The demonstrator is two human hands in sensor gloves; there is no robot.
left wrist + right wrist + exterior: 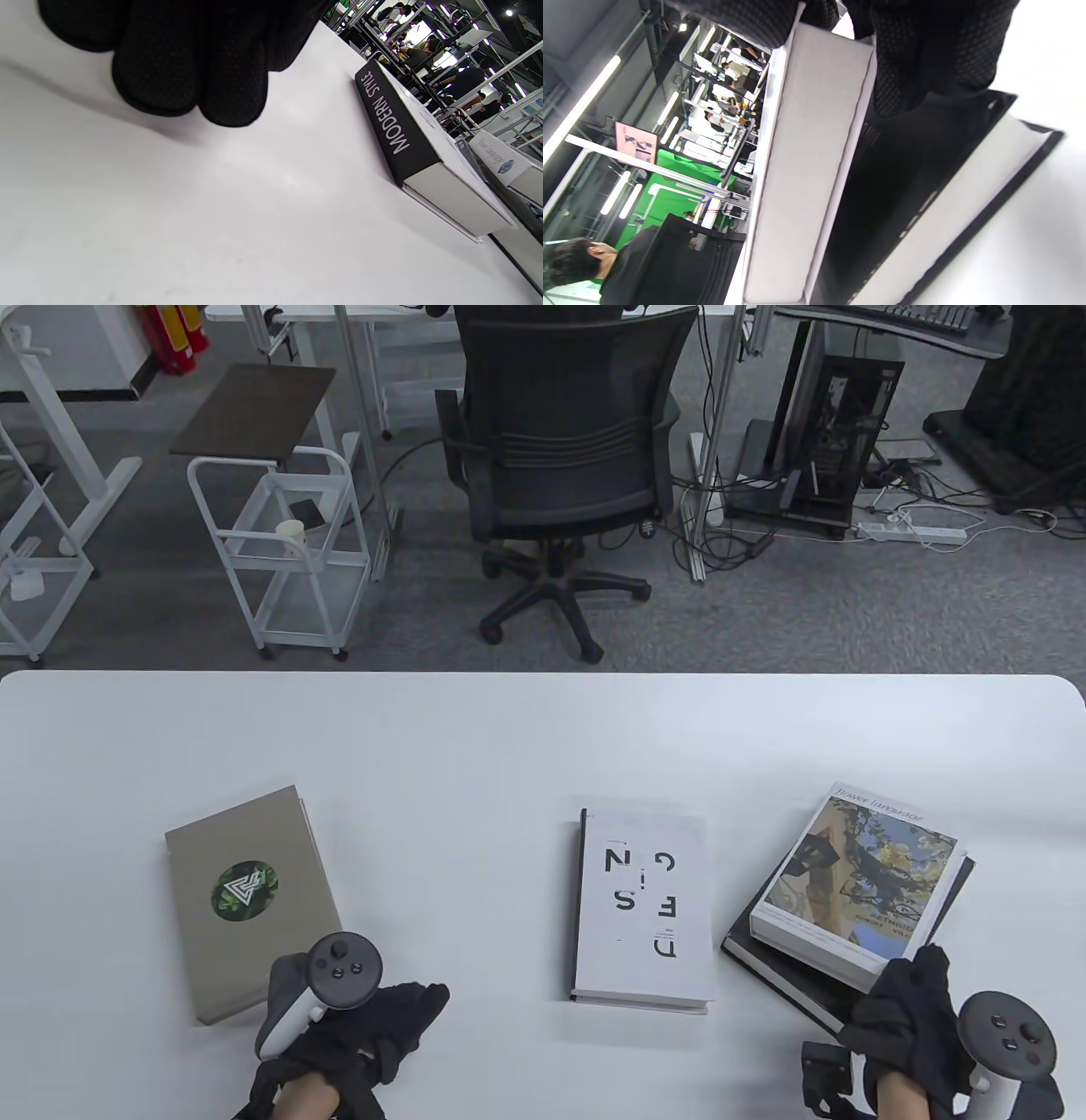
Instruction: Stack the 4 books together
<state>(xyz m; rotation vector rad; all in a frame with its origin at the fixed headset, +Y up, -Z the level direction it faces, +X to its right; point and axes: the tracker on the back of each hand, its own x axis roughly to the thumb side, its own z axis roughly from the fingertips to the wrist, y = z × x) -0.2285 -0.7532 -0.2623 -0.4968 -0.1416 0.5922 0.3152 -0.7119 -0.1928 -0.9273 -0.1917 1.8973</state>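
The right hand (912, 1014) gripped the "flower language" book (857, 882); the left hand (373, 1027) held nothing, fingers loosely curled, beside the "MODERN STYLE" book (420, 144).

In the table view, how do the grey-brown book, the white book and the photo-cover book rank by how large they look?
1. Grey-brown book and white book: they look alike, so I do not rank them.
2. Photo-cover book: smallest, with its near corner hidden under the right hand.
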